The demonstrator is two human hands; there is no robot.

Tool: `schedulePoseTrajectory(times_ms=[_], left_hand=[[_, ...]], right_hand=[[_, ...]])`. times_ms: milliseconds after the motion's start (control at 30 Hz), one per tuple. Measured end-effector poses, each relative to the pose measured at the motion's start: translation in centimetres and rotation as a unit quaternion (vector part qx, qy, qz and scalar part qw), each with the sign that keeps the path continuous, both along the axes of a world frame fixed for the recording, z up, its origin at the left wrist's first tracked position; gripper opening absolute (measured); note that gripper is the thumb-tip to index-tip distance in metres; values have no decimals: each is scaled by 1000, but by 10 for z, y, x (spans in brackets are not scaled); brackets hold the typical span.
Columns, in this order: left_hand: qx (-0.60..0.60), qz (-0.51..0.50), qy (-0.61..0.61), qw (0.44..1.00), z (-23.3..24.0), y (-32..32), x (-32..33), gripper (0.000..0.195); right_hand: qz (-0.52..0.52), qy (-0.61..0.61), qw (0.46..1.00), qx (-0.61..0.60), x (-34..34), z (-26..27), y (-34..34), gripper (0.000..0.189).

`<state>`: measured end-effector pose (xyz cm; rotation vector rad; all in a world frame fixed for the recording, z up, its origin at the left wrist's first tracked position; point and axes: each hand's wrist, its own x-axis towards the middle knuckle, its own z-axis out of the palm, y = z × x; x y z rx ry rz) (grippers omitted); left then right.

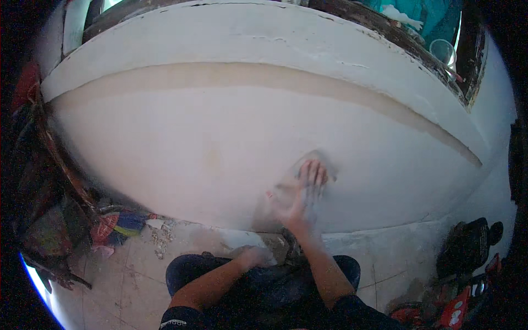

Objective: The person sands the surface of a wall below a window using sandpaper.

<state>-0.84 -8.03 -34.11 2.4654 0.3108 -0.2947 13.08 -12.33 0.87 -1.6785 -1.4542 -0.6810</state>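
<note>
My right hand [303,196] lies with its fingers flat against a white plastered wall [177,132], thumb spread to the left. Under the fingers is a thin grey sheet [315,154], blurred, which looks like sandpaper. Pale dust coats the fingers, and a shadow falls on the wall below the palm. My left hand [255,256] rests low over my lap, near my knee, and is whitened with dust. Its fingers are blurred, so whether it holds anything is unclear. Higher up, a beige band [231,74] runs below a projecting white ledge [214,35].
On the worn wooden window sill stands a clear plastic cup [442,51], near teal fabric [433,20]. A crumpled colourful bag [119,227] and crumbled debris [161,239] lie on the tiled floor [136,280]. At right are a black object [464,247] and red equipment [456,307].
</note>
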Motion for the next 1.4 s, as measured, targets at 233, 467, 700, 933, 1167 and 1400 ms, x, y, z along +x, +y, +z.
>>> schedulePoseTrajectory(times_ms=[233,467,700,933,1167,1400], left_hand=[[79,-45,72,993,-11,-4,33,29],[117,-50,60,990,-12,-3,31,27],[158,-43,96,982,6,-1,33,28],[118,-31,96,988,-2,0,32,31],[90,-23,101,991,-7,9,30,34],[38,16,77,996,-9,7,15,36]], right_hand=[[-58,-38,996,61,24,8,14,110],[4,-37,999,7,-20,21,-1,105],[-39,-74,992,98,1,41,11,102],[-24,-59,997,51,-4,31,2,104],[-72,-73,994,33,22,39,-1,104],[-53,-33,994,86,39,41,-15,104]])
